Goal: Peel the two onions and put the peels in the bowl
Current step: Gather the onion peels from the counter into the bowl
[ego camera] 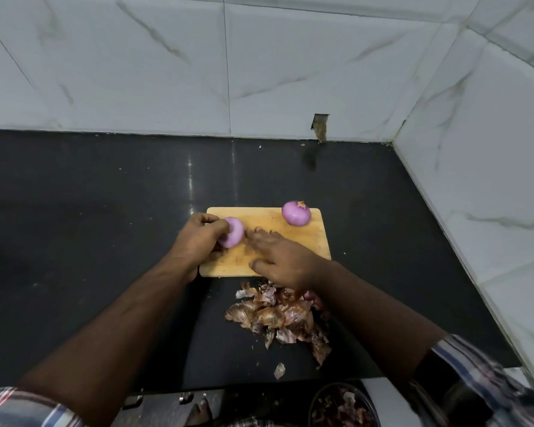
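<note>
2 onions, both pale purple-pink: one point(231, 232) at the board's left, one point(296, 213) at its far right with a brown tip; cutting board point(278, 220) light tan wood; counter point(90, 211) glossy black; peels point(278, 315) brown and papery with purple patches; bowl point(341, 406) dark, purple-brown scraps inside; wall tiles point(167, 72) white marble with grey veins; left sleeve point(22, 408) and right sleeve point(481, 377) plaid in white, blue, red.
</note>
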